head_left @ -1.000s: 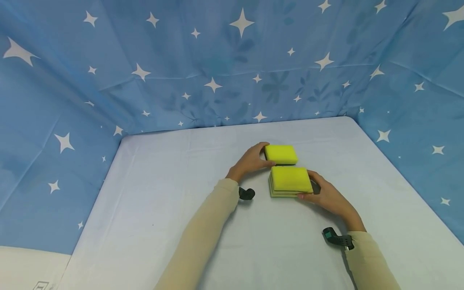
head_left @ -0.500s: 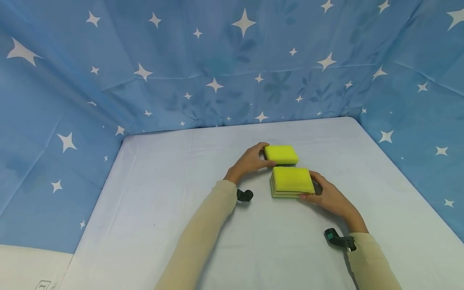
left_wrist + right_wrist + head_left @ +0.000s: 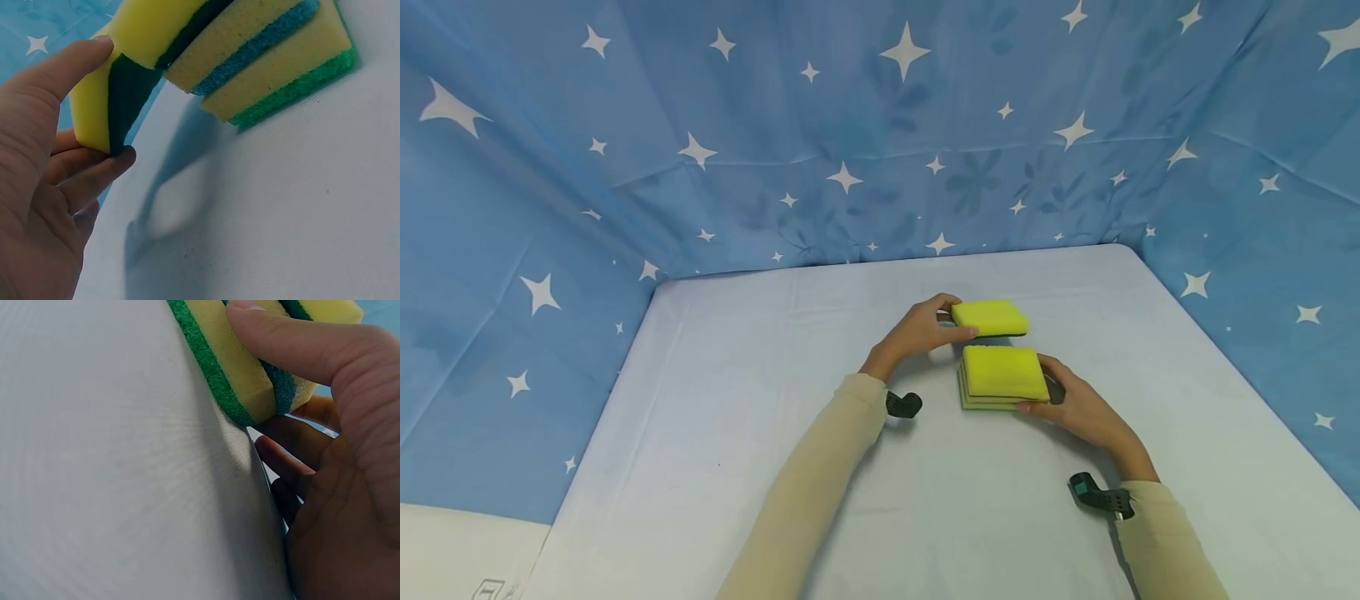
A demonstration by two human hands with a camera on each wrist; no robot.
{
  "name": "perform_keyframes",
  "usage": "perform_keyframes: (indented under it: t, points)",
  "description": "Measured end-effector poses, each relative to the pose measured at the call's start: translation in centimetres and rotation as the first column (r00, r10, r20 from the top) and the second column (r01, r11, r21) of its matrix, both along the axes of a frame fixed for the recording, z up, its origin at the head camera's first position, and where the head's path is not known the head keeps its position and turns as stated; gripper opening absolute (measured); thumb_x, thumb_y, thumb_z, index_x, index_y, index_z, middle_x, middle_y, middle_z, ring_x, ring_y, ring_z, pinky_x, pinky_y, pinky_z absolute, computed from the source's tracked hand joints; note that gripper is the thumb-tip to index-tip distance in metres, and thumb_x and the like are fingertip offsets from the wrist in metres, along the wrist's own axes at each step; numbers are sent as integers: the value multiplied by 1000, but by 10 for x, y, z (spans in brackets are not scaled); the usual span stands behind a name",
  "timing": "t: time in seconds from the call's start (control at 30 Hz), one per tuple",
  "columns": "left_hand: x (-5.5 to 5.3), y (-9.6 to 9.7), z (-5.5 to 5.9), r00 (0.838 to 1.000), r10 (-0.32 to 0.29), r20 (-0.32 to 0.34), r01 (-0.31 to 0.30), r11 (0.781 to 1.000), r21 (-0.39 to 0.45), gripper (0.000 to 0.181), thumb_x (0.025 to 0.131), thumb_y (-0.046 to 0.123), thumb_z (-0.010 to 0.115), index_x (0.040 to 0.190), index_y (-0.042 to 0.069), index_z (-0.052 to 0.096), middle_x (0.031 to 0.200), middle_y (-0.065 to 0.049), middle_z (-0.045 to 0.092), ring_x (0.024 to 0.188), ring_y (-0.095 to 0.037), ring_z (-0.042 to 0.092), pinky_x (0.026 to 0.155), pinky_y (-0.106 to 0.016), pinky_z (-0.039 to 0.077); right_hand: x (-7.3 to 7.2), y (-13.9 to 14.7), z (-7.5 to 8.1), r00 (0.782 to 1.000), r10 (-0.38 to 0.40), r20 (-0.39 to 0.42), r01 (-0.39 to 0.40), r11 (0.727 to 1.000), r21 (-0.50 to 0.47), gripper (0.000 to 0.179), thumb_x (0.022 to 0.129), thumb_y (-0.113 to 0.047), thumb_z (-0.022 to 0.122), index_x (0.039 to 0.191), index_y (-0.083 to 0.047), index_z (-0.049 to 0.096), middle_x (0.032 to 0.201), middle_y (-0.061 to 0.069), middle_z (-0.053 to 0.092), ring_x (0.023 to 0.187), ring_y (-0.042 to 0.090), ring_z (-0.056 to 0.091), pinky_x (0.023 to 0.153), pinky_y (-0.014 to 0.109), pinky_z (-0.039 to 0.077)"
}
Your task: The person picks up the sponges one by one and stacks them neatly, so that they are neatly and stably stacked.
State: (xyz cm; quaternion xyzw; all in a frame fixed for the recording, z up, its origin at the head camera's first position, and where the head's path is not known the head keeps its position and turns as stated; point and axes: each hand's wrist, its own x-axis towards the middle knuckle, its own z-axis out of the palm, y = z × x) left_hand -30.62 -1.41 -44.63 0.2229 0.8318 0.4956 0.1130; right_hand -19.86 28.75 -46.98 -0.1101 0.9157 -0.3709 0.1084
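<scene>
My left hand point(image 3: 916, 330) pinches a yellow sponge point(image 3: 991, 317) with a dark green scouring side, thumb on its near edge and fingers behind. That sponge is raised off the table, scouring side down, just behind a stack of three sponges point(image 3: 1004, 375). The stack lies flat. In the left wrist view its bottom sponge point(image 3: 281, 90) has a bright green pad, the middle sponge point(image 3: 234, 50) a blue one, and the top sponge point(image 3: 156, 28) a dark green one. My right hand point(image 3: 1081, 408) grips the stack's right end, thumb point(image 3: 294, 347) at the near side.
A white cloth covers the table point(image 3: 715, 400). Blue curtains point(image 3: 737, 167) with white stars hang along the back and both sides. Each wrist carries a dark strap-mounted camera, the left camera point(image 3: 904, 405) lying close to the cloth.
My left hand has lifted its sponge off the table and shifted it slightly right. My right hand and the stack have stayed in place.
</scene>
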Motion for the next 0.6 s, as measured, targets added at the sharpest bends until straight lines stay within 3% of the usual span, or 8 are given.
perform_keyframes:
  t: [0.6]
  points:
    - [12, -3, 18, 999, -31, 8, 31, 1000, -2, 63, 100, 57, 71, 147, 15, 63, 141, -4, 63, 123, -14, 61, 101, -38, 53, 1, -1, 3, 1000, -3, 15, 3, 1000, -5, 103, 91, -48, 85, 168, -7, 29, 170, 26, 29, 158, 52, 17, 119, 77, 15]
